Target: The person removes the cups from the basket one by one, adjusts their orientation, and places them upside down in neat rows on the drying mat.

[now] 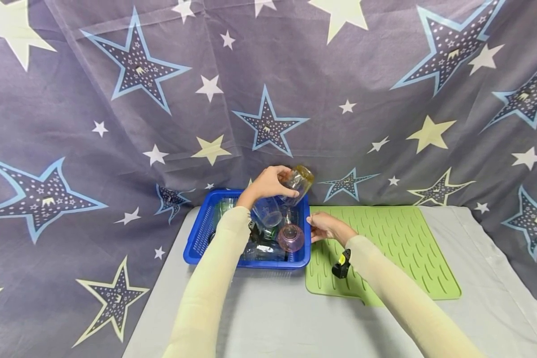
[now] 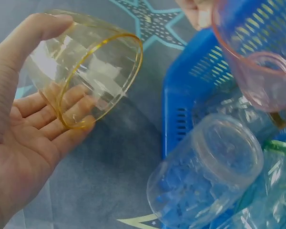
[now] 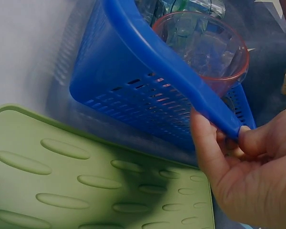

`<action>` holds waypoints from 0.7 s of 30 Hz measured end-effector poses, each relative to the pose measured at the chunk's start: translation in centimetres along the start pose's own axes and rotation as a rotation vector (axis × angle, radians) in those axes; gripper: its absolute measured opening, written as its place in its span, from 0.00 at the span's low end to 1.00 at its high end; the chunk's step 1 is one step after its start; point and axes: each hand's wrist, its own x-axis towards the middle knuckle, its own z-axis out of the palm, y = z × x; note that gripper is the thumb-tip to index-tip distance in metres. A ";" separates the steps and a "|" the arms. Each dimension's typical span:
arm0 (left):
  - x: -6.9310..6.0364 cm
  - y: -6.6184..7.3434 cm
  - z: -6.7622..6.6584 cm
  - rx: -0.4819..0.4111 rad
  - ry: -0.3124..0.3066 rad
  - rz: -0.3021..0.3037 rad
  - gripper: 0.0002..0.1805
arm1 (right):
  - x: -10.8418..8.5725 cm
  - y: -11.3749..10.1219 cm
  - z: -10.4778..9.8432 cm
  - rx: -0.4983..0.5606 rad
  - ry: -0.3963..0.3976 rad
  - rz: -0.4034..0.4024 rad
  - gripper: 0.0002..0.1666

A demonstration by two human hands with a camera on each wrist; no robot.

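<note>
Tumblers overlap so closely in the blue basket (image 1: 273,265) that the lower ones are hard to tell apart, and the left forearm covers part of its near left side. In the left wrist view, a green-rimmed piece (image 2: 279,164) and a pink-rimmed tumbler (image 1: 291,239) are cut off by the frame edge. The left hand (image 1: 268,183) curls round an amber-rimmed tumbler (image 1: 300,185), thumb along one side and fingers showing through the opposite wall; it holds the piece tilted above the basket's far right corner. The right hand (image 1: 324,226) pinches the basket's right rim between thumb and bent fingers, their tips partly hidden beneath it. Both arms reach forward in pale sleeves, a black strap (image 1: 341,266) at the right wrist. The basket is smooth, with slotted walls; inside, a clear cup (image 1: 267,213) leans, see-through and round-based. A green mat (image 1: 398,233) with raised oblong ridges lies alongside on the grey tabletop (image 1: 277,313), before a star-printed cloth (image 1: 362,64) with soft creases.
</note>
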 end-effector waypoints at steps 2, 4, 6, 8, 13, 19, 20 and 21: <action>0.0 0.0 -0.1 -0.051 0.019 0.008 0.41 | 0.0 0.0 0.0 0.003 -0.002 0.000 0.13; 0.0 0.0 -0.1 -0.114 0.034 0.015 0.40 | 0.0 0.0 0.1 0.003 -0.002 -0.002 0.13; 0.0 0.0 -0.1 -0.173 0.046 0.021 0.37 | 0.0 0.0 0.1 0.003 0.001 -0.001 0.13; -0.1 -0.1 0.0 -0.223 0.052 0.028 0.35 | 0.0 0.0 0.1 0.001 0.007 0.002 0.13; -0.3 -0.2 0.1 -0.288 0.060 0.032 0.31 | -0.1 0.0 0.2 -0.001 0.016 0.008 0.12; -0.4 -0.3 0.0 -0.348 0.070 0.025 0.30 | -0.1 0.0 0.1 0.003 0.002 -0.006 0.12; -0.4 -0.3 0.0 -0.354 0.071 0.026 0.30 | 0.0 0.0 0.1 0.005 0.000 -0.006 0.12; -0.5 -0.3 -0.1 -0.361 0.071 0.028 0.30 | 0.0 0.0 0.0 0.007 -0.001 -0.008 0.12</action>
